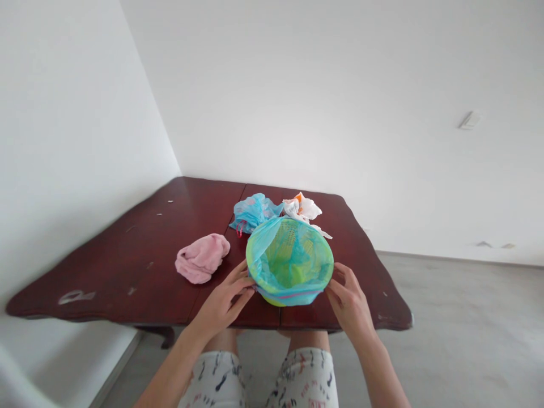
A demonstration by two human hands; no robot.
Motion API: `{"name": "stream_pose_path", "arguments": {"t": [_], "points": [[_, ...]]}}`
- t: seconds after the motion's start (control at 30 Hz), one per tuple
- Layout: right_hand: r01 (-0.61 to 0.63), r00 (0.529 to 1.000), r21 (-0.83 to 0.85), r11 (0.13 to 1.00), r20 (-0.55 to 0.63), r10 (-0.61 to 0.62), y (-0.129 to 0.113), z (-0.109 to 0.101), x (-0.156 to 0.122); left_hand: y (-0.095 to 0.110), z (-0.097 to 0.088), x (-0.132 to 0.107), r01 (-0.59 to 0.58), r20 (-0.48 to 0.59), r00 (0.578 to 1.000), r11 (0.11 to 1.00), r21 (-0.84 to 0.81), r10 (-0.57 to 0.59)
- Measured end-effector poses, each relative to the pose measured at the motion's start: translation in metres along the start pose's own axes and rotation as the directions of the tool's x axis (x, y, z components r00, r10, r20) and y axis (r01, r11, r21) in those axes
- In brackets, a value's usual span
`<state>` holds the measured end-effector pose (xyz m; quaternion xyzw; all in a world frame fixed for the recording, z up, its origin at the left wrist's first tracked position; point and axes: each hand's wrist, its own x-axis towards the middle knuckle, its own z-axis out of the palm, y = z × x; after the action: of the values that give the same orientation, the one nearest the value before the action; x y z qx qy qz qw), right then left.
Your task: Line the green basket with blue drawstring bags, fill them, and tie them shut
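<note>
Seemingly bag-lined basket between both hands

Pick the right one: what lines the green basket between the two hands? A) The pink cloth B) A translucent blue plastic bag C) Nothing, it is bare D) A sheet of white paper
B. A translucent blue plastic bag covers the inside of the green perforated basket, folding over the rim between the left hand and right hand.
</note>
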<state>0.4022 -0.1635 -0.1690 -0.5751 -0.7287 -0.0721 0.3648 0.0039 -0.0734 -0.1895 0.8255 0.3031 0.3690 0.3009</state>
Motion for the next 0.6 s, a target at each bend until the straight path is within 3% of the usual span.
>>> {"name": "stream_pose_path", "arguments": {"t": [0.23, 0.37, 0.47, 0.6], "points": [[0.000, 0.999, -0.041, 0.999, 0.054, 0.003, 0.007, -0.005, 0.001, -0.014, 0.001, -0.014, -0.018, -0.068, 0.997, 0.979, 0.201, 0.032], [-0.079, 0.996, 0.020, 0.997, -0.041, 0.080, -0.002, -0.021, 0.005, -0.001, -0.011, -0.015, 0.035, -0.317, 0.948, 0.990, 0.135, 0.010], [-0.080, 0.988, 0.077, 0.994, -0.125, 0.090, -0.025, -0.029, 0.014, 0.020, -0.028, 0.011, 0.025, -0.394, 0.919, 0.998, 0.053, -0.002], [0.062, 0.994, 0.143, 0.988, 0.079, -0.074, -0.050, -0.019, 0.026, 0.029, -0.042, 0.075, 0.151, -0.298, 0.942, 0.988, -0.037, -0.156]]}}
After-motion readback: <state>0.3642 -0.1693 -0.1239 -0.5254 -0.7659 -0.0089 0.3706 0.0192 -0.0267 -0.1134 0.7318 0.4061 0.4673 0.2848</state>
